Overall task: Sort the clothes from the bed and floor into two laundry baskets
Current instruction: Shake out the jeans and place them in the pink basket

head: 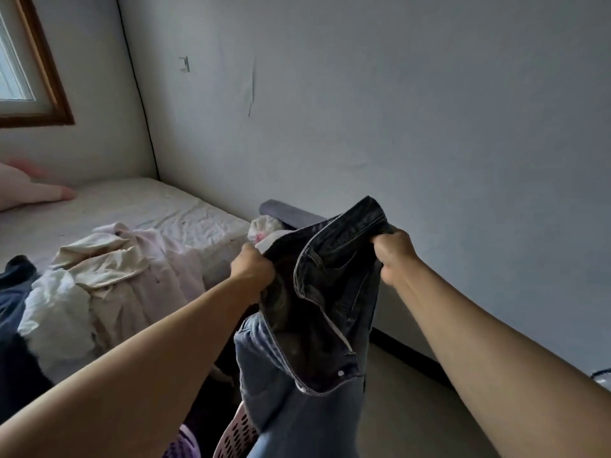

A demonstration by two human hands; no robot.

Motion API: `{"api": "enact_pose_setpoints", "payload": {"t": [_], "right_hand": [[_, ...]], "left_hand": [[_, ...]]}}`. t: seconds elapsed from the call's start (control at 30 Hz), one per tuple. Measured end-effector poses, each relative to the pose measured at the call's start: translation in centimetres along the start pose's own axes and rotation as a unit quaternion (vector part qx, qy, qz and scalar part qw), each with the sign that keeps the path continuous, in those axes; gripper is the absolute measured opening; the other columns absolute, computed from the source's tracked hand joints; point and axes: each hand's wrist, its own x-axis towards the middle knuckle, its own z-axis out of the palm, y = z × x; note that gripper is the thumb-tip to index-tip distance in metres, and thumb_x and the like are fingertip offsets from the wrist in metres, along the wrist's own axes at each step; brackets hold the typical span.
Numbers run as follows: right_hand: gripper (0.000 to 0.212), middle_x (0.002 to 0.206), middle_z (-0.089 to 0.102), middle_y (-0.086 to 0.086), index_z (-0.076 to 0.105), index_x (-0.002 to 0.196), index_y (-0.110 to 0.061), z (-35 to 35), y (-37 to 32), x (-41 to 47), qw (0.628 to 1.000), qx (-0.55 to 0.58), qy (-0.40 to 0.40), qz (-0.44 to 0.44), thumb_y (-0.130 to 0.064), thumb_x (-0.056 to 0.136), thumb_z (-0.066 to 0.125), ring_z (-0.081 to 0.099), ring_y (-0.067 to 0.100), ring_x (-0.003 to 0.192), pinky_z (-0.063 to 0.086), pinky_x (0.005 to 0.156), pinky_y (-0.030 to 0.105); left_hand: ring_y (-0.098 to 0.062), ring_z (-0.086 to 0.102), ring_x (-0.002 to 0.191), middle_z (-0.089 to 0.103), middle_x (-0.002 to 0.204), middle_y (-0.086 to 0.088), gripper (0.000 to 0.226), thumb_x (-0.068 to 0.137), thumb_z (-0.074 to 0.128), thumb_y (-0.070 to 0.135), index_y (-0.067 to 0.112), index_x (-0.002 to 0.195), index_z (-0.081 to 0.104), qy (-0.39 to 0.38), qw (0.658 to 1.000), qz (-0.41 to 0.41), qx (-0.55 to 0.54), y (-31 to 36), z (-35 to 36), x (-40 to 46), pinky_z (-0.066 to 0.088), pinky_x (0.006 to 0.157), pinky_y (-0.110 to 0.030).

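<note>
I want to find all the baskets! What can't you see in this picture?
Head view:
- Pink basket: mostly hidden behind the jeans, cut by the bottom edge.
- Purple basket: only a sliver above the bottom edge.
- Dark clothes: cut by the left edge.

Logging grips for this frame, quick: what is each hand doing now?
Left hand: closed on the jeans at the waistband.
Right hand: closed on the jeans' waistband too.

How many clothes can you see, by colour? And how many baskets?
Blue jeans, gripped by left hand and right hand: 1
Cream garment: 1
Pale pink garment: 1
White garment: 1
Navy garment: 1
Pink basket: 1
Purple basket: 1
Total: 7
</note>
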Motion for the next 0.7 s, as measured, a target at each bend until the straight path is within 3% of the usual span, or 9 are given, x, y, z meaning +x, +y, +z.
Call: {"api": "enact_pose_setpoints", "payload": {"t": [0.1,0.2,0.3,0.4,0.5,0.6,0.7], "right_hand": [[0.029,0.089,0.064,0.013,0.062,0.071,-0.014,-0.1,1.9,1.6,0.999,0.008,0.004,0.032,0.007,0.083,0.045,0.058,0.023,0.083,0.053,0.087,0.048],[0.016,0.092,0.067,0.009,0.065,0.078,-0.011,-0.1,5.0,3.4,0.996,-0.033,-0.020,0.074,-0.002,0.076,0.052,0.061,0.023,0.088,0.052,0.086,0.043],[0.041,0.109,0.067,0.015,0.063,0.109,-0.005,-0.2,9.2,5.5,0.988,-0.065,-0.053,0.127,-0.009,0.068,0.054,0.065,0.030,0.095,0.055,0.085,0.050],[0.036,0.103,0.069,0.018,0.068,0.104,-0.005,-0.6,9.5,3.6,0.980,-0.099,-0.103,0.140,0.003,0.073,0.052,0.066,0.035,0.092,0.054,0.081,0.057],[0.042,0.099,0.071,0.018,0.068,0.107,-0.003,-1.9,9.3,2.9,0.969,-0.130,-0.162,0.137,0.013,0.073,0.050,0.067,0.035,0.092,0.055,0.081,0.054],[0.036,0.091,0.072,0.014,0.068,0.093,0.005,-3.5,9.4,2.3,0.960,-0.133,-0.203,0.142,0.024,0.074,0.043,0.066,0.032,0.089,0.055,0.080,0.048],[0.039,0.096,0.065,0.022,0.062,0.104,0.015,-4.4,10.1,1.5,0.963,-0.124,-0.199,0.134,0.029,0.074,0.041,0.062,0.038,0.094,0.050,0.089,0.054]], "left_hand": [[-0.038,0.061,0.103,0.063,0.109,-0.022,0.035,0.080,0.050,0.006,-0.001,0.113,0.055,-0.018,0.998,-0.018,-0.060,0.7,2.3,0.0,0.051,0.087,-0.040],[-0.038,0.066,0.094,0.067,0.102,-0.023,0.042,0.065,0.050,0.012,-0.002,0.103,0.061,-0.029,0.993,-0.032,-0.107,1.0,4.7,0.0,0.056,0.084,-0.045],[-0.038,0.064,0.099,0.065,0.107,-0.024,0.034,0.076,0.051,0.003,-0.006,0.109,0.058,-0.022,0.990,-0.058,-0.125,1.4,6.6,-1.0,0.055,0.082,-0.044],[-0.038,0.058,0.108,0.059,0.117,-0.025,0.036,0.085,0.048,-0.001,-0.007,0.121,0.048,-0.011,0.985,-0.083,-0.151,1.6,8.3,-1.7,0.051,0.082,-0.042],[-0.034,0.055,0.111,0.054,0.120,-0.018,0.036,0.089,0.048,0.001,-0.004,0.125,0.043,-0.008,0.985,-0.087,-0.147,1.9,10.0,-2.3,0.043,0.074,-0.033],[-0.039,0.061,0.100,0.057,0.117,-0.025,0.038,0.081,0.046,-0.004,-0.002,0.119,0.046,-0.029,0.976,-0.089,-0.195,1.9,11.9,-2.8,0.056,0.078,-0.042],[-0.038,0.061,0.098,0.057,0.114,-0.023,0.037,0.083,0.047,-0.004,0.000,0.120,0.042,-0.043,0.974,-0.105,-0.195,1.1,13.5,-3.1,0.055,0.075,-0.042]]}}
